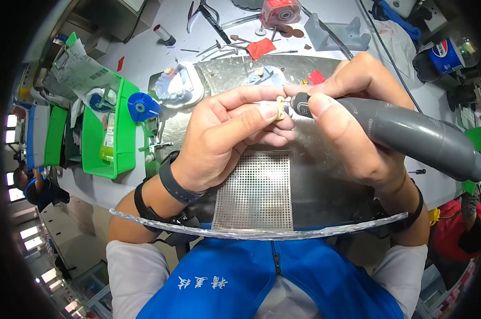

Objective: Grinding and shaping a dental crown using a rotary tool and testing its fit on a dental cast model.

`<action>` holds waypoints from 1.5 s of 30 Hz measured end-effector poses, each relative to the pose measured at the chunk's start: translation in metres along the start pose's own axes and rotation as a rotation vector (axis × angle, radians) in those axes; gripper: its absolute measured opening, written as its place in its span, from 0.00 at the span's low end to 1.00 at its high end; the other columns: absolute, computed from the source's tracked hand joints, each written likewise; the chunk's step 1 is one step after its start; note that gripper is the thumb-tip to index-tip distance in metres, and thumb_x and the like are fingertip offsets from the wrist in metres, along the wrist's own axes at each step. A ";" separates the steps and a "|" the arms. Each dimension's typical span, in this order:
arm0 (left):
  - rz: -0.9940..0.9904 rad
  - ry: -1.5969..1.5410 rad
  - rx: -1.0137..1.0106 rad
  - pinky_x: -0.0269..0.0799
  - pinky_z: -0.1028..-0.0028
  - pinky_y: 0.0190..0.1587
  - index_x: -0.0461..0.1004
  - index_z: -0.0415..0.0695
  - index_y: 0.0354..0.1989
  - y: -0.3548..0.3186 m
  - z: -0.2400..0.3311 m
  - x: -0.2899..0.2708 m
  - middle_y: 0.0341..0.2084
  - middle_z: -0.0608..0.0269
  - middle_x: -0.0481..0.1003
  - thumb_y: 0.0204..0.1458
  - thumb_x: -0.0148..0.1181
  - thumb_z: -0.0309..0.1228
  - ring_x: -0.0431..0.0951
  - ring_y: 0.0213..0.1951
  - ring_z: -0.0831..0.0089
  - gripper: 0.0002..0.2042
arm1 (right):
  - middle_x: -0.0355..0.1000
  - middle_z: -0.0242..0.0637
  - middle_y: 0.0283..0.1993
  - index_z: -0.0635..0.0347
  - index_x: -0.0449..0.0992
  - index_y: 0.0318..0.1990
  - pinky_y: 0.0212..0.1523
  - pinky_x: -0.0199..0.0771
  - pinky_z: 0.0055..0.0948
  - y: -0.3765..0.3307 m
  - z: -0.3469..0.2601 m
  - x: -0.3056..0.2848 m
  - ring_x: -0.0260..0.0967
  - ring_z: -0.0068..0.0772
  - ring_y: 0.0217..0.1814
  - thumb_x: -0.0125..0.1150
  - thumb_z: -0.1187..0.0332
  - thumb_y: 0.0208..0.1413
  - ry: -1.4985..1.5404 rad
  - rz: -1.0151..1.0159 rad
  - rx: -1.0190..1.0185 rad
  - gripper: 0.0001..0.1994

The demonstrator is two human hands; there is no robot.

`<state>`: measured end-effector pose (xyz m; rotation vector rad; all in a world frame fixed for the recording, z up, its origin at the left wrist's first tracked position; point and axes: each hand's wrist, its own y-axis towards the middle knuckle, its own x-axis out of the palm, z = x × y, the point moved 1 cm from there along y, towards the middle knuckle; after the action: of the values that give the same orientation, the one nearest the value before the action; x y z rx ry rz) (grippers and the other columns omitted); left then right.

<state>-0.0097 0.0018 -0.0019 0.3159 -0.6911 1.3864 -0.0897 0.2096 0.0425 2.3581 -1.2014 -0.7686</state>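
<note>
In front of me, my left hand (219, 127) is closed, pinching a small yellowish dental piece (281, 108) between thumb and fingers. My right hand (352, 125) wraps round a thick dark grey dental handpiece (410, 132), its nose pointing left. The handpiece tip sits right beside the dental piece; fingers partly hide that spot, so I cannot tell if they touch. Beyond my hands a grey dental model (266, 77) stands on the metal worktop. Another dental model (179, 87) with a white base and one yellowish tooth is at the left.
Below my hands lies a perforated metal plate (255, 189). A green bin (124, 133) with papers and a blue tape roll (142, 107) stand left. Loose burs, a red scrap (261, 49) and a grey stand (336, 36) are at the back; a cola bottle (440, 58) is far right.
</note>
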 end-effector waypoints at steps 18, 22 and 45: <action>-0.019 0.054 0.027 0.84 0.70 0.53 0.73 0.31 0.63 0.001 0.000 0.002 0.44 0.47 0.83 0.69 0.58 0.27 0.87 0.46 0.63 0.18 | 0.71 0.35 0.28 0.65 0.73 0.33 0.35 0.67 0.24 0.001 -0.001 0.000 0.63 0.18 0.29 0.61 0.73 0.59 0.007 0.002 0.024 0.05; -0.032 0.047 0.027 0.84 0.69 0.54 0.73 0.31 0.63 0.001 0.000 0.001 0.44 0.47 0.83 0.69 0.58 0.27 0.87 0.46 0.63 0.18 | 0.72 0.37 0.29 0.65 0.72 0.35 0.39 0.73 0.25 0.000 -0.002 -0.002 0.67 0.19 0.30 0.60 0.72 0.61 0.090 0.020 0.096 0.06; 0.003 0.029 0.039 0.84 0.69 0.54 0.71 0.30 0.63 0.001 -0.002 0.003 0.45 0.46 0.82 0.69 0.58 0.26 0.86 0.47 0.63 0.18 | 0.68 0.32 0.28 0.65 0.74 0.36 0.33 0.60 0.23 0.001 -0.003 0.004 0.61 0.18 0.29 0.62 0.76 0.59 0.066 0.002 0.025 0.03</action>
<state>-0.0097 0.0054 -0.0011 0.3254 -0.6413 1.4061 -0.0865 0.2064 0.0440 2.3832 -1.1917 -0.6729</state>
